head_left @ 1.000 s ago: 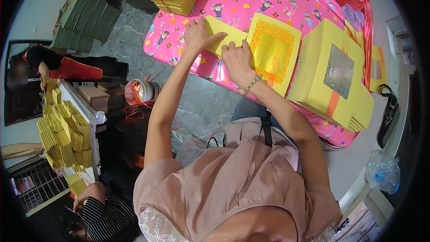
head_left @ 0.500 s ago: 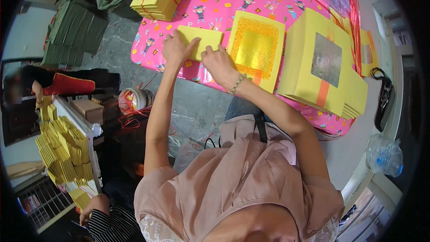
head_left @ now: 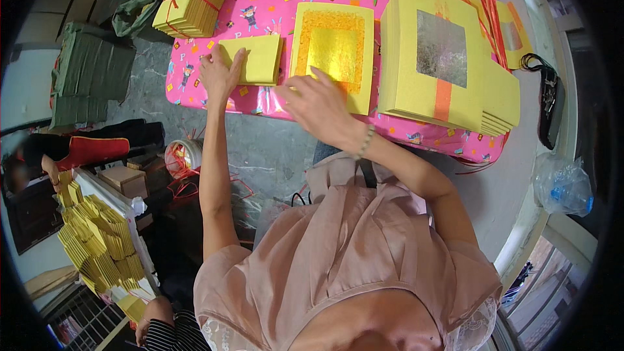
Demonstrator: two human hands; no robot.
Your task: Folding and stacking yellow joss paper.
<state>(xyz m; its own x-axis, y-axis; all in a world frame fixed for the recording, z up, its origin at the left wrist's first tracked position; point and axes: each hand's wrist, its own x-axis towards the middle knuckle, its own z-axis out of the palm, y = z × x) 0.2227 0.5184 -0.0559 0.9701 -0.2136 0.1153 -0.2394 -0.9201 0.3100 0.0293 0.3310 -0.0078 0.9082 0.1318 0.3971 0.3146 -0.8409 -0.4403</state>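
Note:
On the pink patterned tablecloth [head_left: 286,23], a folded yellow paper [head_left: 260,58] lies flat. My left hand [head_left: 222,73] rests on its left end, thumb and fingers spread. Just to the right is a flat yellow sheet [head_left: 365,58] with an orange border and a shiny gold rectangle in its middle. My right hand [head_left: 318,105], a beaded bracelet on its wrist, hovers by the near left edge of that sheet, fingers apart and nothing seen in them. A thick stack of yellow sheets [head_left: 403,45] with silver rectangles and orange strips stands farther right.
Bundles of folded yellow paper [head_left: 195,3] tied with red string sit at the table's far left. Red plastic string [head_left: 484,13] hangs at the far right. On the floor, left, stands a bucket [head_left: 185,158]. Other people work beside a table of yellow paper packets [head_left: 97,234].
My right hand has lifted off the folded paper and drawn back toward me, its fingers opening. My left hand stays on the paper. The whole view has shifted a little.

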